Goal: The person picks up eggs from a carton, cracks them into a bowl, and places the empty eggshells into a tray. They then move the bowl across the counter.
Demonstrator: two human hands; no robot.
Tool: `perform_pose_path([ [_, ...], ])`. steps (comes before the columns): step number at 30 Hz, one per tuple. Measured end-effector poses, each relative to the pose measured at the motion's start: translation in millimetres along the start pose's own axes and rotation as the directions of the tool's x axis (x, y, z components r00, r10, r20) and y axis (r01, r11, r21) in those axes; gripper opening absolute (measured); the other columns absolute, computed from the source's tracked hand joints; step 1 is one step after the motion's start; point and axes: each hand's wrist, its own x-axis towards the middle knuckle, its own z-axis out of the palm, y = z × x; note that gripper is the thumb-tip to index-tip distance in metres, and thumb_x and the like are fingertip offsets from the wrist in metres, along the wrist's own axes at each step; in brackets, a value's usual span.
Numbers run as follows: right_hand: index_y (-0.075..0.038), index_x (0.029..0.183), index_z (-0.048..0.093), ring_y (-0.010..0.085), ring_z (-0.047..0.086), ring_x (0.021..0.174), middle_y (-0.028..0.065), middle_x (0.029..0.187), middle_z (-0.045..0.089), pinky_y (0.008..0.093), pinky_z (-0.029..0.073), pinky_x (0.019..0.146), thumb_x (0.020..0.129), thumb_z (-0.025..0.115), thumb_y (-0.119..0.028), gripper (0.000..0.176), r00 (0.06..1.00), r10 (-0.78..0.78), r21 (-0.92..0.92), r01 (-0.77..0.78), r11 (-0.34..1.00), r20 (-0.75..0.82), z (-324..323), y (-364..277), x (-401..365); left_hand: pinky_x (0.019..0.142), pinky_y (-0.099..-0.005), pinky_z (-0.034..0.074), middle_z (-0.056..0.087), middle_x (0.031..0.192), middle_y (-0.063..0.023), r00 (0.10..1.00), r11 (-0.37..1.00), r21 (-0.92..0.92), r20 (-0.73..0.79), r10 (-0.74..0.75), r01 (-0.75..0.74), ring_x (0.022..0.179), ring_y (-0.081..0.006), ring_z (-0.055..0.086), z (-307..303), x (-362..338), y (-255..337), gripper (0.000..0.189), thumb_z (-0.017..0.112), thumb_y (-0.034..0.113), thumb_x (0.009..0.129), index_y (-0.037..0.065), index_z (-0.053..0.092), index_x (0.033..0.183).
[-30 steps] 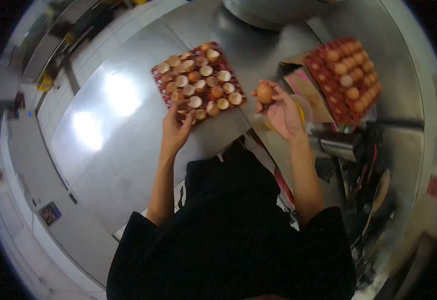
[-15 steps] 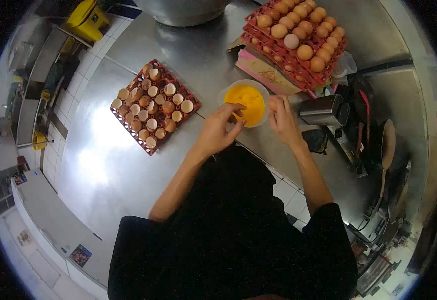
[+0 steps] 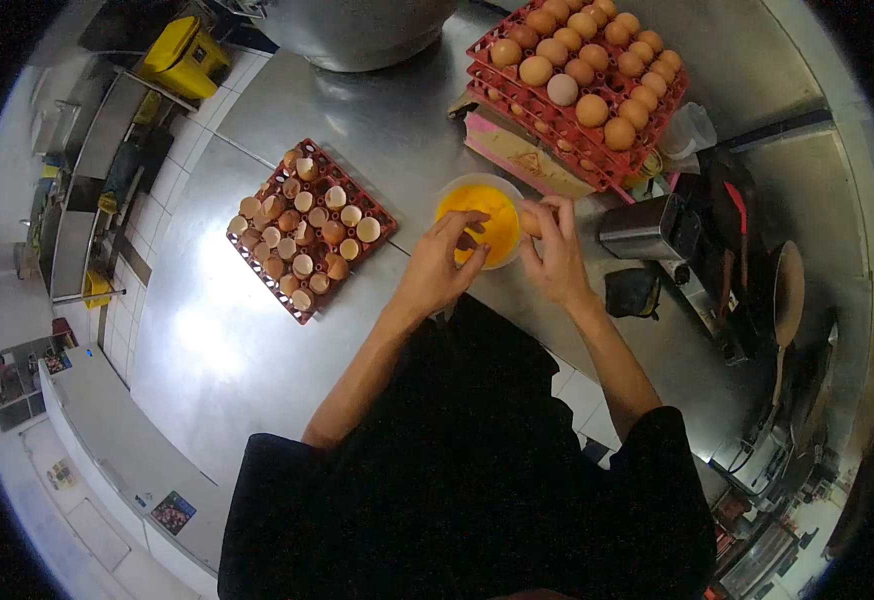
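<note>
My right hand (image 3: 560, 262) grips a brown egg (image 3: 529, 223) with its fingertips, at the right rim of a pale bowl (image 3: 444, 197). Yellow beaten-looking egg (image 3: 492, 205) fills much of the bowl. Over the bowl's left side hovers my left hand (image 3: 439, 265), fingers curved and thumb apart; I see nothing held in it. To the left lies a red egg tray (image 3: 382, 232) loaded with several cracked, hollow eggshells (image 3: 303, 265). Beyond the bowl, stacked red trays (image 3: 612, 170) carry several whole brown eggs (image 3: 591, 110).
A large metal bowl (image 3: 357, 40) stands at the counter's far edge. A pink carton (image 3: 517, 155) sits under the stacked trays. On the right are a steel container (image 3: 637, 228), a black cloth-like item (image 3: 632, 292), a clear plastic cup (image 3: 689, 130) and a pan (image 3: 787, 295).
My right hand has shifted slightly left and down, bringing the egg against the bowl's rim, where it now shows more. My left hand stays over the bowl. The camera view has shifted a little.
</note>
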Motion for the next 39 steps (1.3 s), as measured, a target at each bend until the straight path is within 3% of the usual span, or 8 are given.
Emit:
perform_pose_path([
  [1, 0.001, 0.142, 0.054, 0.0366, 0.065, 0.115, 0.0210, 0.132, 0.057, 0.0455, 0.056, 0.097, 0.103, 0.066, -0.011, 0.042, 1.000, -0.002, 0.005, 0.002, 1.000, 0.003, 1.4, -5.4, 3.9, 0.093, -0.0386, 0.062, 0.073, 0.122, -0.0187, 1.000, 0.998, -0.057, -0.006, -0.018, 0.018, 0.103, -0.0281, 0.076, 1.4, 0.1, 3.3, 0.042, 0.076, 0.003, 0.096, -0.001, 0.064, 0.136],
  [3, 0.000, 0.143, 0.054, 0.0245, 0.067, 0.108, 0.0123, 0.125, 0.062, 0.0376, 0.057, 0.092, 0.109, 0.066, -0.019, 0.041, 0.919, 0.301, 0.562, -0.393, 0.727, 0.254, 5.1, -12.6, 11.3, 0.095, -0.0387, 0.062, 0.072, 0.126, -0.0183, 0.999, 0.997, -0.065, -0.024, 0.032, -0.034, 0.106, -0.0285, 0.077, 1.5, 5.6, 9.3, 0.042, 0.076, 0.002, 0.096, -0.001, 0.065, 0.137],
  [6, 0.001, 0.141, 0.058, 0.0151, 0.066, 0.101, 0.0051, 0.118, 0.068, 0.0326, 0.056, 0.089, 0.111, 0.065, -0.024, 0.039, 0.812, 0.264, 0.649, -0.577, 0.497, 0.520, 9.5, 7.4, 22.4, 0.097, -0.0389, 0.063, 0.070, 0.131, -0.0175, 0.993, 0.993, -0.031, 0.036, 0.116, -0.115, 0.111, -0.0293, 0.077, -9.2, 16.4, 7.1, 0.042, 0.075, 0.001, 0.097, -0.001, 0.066, 0.138],
  [9, 0.001, 0.138, 0.063, 0.0133, 0.067, 0.099, 0.0040, 0.114, 0.071, 0.0317, 0.056, 0.089, 0.111, 0.066, -0.026, 0.038, 0.754, 0.281, 0.598, -0.648, 0.473, 0.594, 3.4, 2.6, 28.2, 0.098, -0.0392, 0.063, 0.070, 0.133, -0.0175, 0.989, 0.996, -0.018, 0.116, 0.092, -0.091, 0.116, -0.0300, 0.076, -15.6, 18.5, 2.4, 0.040, 0.074, 0.001, 0.099, -0.001, 0.067, 0.137],
  [18, 0.004, 0.143, 0.061, 0.0121, 0.067, 0.102, 0.0061, 0.119, 0.072, 0.0289, 0.055, 0.089, 0.104, 0.064, -0.010, 0.041, 0.848, 0.159, 0.334, -0.362, 0.870, 0.506, 19.1, 12.4, 32.9, 0.096, -0.0404, 0.065, 0.076, 0.128, -0.0214, 0.993, 0.998, 0.053, 0.108, -0.039, 0.034, 0.111, -0.0318, 0.079, -8.9, 21.2, -5.3, 0.038, 0.077, 0.009, 0.099, -0.004, 0.071, 0.133],
  [22, 0.004, 0.141, 0.061, 0.0196, 0.069, 0.104, 0.0114, 0.118, 0.073, 0.0346, 0.056, 0.093, 0.102, 0.065, -0.011, 0.043, 0.897, 0.073, 0.351, -0.245, 0.904, 0.436, 15.8, 5.5, 33.8, 0.094, -0.0411, 0.064, 0.079, 0.123, -0.0237, 0.993, 0.993, 0.111, 0.102, -0.061, 0.049, 0.108, -0.0327, 0.081, -8.7, 22.0, -5.9, 0.039, 0.079, 0.011, 0.098, -0.004, 0.073, 0.133],
  [24, 0.005, 0.134, 0.063, 0.0348, 0.071, 0.115, 0.0224, 0.122, 0.073, 0.0436, 0.055, 0.101, 0.103, 0.063, -0.019, 0.039, 0.875, 0.106, 0.282, -0.264, 0.922, 0.472, 10.1, -4.2, 38.0, 0.093, -0.0411, 0.064, 0.080, 0.120, -0.0235, 0.993, 0.992, 0.114, 0.096, -0.069, 0.058, 0.107, -0.0327, 0.081, -9.3, 20.6, -4.3, 0.038, 0.079, 0.012, 0.098, -0.004, 0.073, 0.133],
  [39, 0.005, 0.125, 0.060, 0.0408, 0.066, 0.120, 0.0254, 0.121, 0.068, 0.0478, 0.050, 0.107, 0.103, 0.057, -0.015, 0.029, 0.905, 0.068, 0.243, -0.184, 0.952, 0.421, 21.1, -3.8, 33.0, 0.088, -0.0407, 0.065, 0.082, 0.111, -0.0226, 0.996, 0.991, 0.112, 0.051, -0.078, 0.072, 0.101, -0.0323, 0.082, -3.6, 20.2, -10.9, 0.038, 0.077, 0.015, 0.097, -0.004, 0.075, 0.130],
])
